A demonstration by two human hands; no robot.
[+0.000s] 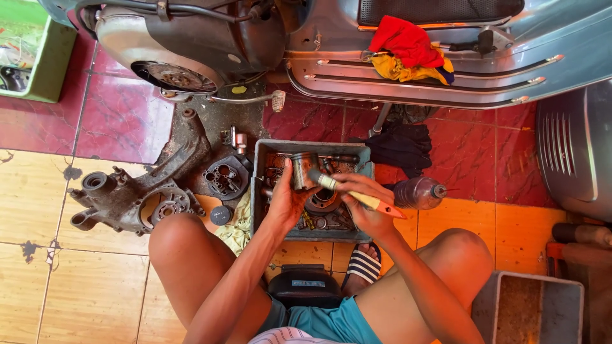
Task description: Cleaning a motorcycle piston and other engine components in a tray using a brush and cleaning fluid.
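- The left hand (pixel 288 202) is gripping a grimy metal piston (pixel 303 169), fingers wrapped around its lower side, holding it upright over the grey parts tray (pixel 261 191).
- The right hand (pixel 368 205) is closing around a paintbrush (pixel 357 196) with a pale handle and an orange tip, and the bristle end is pressing against the side of the piston.
- The tray is sitting on the floor between the person's bare knees, and it is holding a jumble of oily rings, gears and small metal parts under the hands.
- Just left of the tray, a dirty engine casing (pixel 137 197) is lying on the tiles, with a round dark cover (pixel 226 177) beside it.
- To the right of the tray, a clear plastic bottle (pixel 417 192) is lying on its side, and a black cloth (pixel 400 145) is crumpled just above it.
- A silver-blue scooter (pixel 446 70) is standing across the top of the view, with a red and yellow rag (pixel 408 51) draped on its floorboard.
- A striped sandal (pixel 364 262) is showing below the tray, next to a small black box (pixel 305 285).
- A green crate (pixel 38 57) is sitting at the top left corner, and a grey bin (pixel 529 309) is standing at the lower right.
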